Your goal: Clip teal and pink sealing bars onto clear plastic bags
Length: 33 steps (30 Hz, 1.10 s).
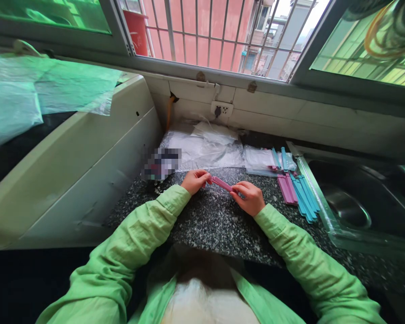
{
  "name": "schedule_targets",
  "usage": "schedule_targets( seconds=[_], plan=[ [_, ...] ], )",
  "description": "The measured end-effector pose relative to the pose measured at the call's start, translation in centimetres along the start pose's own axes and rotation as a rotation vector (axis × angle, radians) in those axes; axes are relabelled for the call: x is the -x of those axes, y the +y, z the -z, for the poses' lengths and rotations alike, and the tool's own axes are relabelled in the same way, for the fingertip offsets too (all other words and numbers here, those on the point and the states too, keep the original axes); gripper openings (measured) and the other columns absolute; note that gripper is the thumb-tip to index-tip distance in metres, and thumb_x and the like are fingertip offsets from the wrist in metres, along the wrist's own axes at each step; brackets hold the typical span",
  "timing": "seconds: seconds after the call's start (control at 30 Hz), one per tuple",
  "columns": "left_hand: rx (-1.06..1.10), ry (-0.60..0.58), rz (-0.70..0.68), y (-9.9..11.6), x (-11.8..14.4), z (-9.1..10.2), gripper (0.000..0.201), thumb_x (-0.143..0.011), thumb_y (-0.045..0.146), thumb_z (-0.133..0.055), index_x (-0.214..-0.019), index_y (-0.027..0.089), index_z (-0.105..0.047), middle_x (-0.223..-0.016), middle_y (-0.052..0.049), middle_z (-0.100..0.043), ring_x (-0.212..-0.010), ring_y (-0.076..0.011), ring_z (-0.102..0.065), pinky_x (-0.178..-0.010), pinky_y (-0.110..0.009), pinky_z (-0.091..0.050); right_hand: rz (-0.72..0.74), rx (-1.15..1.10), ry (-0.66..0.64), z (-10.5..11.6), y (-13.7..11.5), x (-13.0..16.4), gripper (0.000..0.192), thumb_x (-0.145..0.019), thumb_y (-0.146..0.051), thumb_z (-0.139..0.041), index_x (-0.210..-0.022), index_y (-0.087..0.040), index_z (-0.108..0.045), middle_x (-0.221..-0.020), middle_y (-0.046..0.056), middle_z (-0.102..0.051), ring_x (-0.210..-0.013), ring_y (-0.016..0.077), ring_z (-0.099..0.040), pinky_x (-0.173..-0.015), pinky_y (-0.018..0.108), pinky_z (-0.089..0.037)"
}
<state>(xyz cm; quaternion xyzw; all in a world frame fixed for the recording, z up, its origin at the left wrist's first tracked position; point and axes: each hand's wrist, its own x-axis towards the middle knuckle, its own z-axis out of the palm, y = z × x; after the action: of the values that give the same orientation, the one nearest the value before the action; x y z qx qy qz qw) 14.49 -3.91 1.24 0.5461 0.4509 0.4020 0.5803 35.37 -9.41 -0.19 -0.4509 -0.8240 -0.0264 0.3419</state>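
Between both hands I hold a pink plastic bag sealing clip [222, 183], slightly tilted above the speckled countertop [209, 225]. My left hand [195, 181] pinches its left end, and my right hand [248, 197] grips its right end. To the right of my right hand lie several pink clips [286, 189] side by side. Several blue clips [304, 198] are fanned out beside them. Behind these, a few more blue and pink clips rest on clear plastic packets [261, 158].
Clear plastic bags [205, 146] lie against the tiled wall, below a socket [222, 109]. A blurred item [164, 163] sits at the left. A metal sink [351, 202] borders the counter on the right; a large pale appliance [87, 171] stands on the left. A barred window is behind.
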Motion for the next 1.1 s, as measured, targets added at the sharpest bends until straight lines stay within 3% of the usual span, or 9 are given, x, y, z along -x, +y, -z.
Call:
schedule_targets(
  seconds=[1.1],
  plan=[
    [-0.006, -0.033, -0.017, -0.06, 0.28, -0.06, 0.02, -0.063, 0.032, -0.058, -0.057, 0.013, -0.057, -0.05, 0.0, -0.06, -0.038, -0.0044, -0.041, -0.041, -0.019, -0.035, 0.063, 0.103, -0.052, -0.26, 0.06, 0.04, 0.012, -0.079, -0.025, -0.051, -0.076, -0.02, -0.06, -0.072, 0.003, -0.061, -0.068, 0.0132, -0.054, -0.063, 0.024, -0.043]
  ],
)
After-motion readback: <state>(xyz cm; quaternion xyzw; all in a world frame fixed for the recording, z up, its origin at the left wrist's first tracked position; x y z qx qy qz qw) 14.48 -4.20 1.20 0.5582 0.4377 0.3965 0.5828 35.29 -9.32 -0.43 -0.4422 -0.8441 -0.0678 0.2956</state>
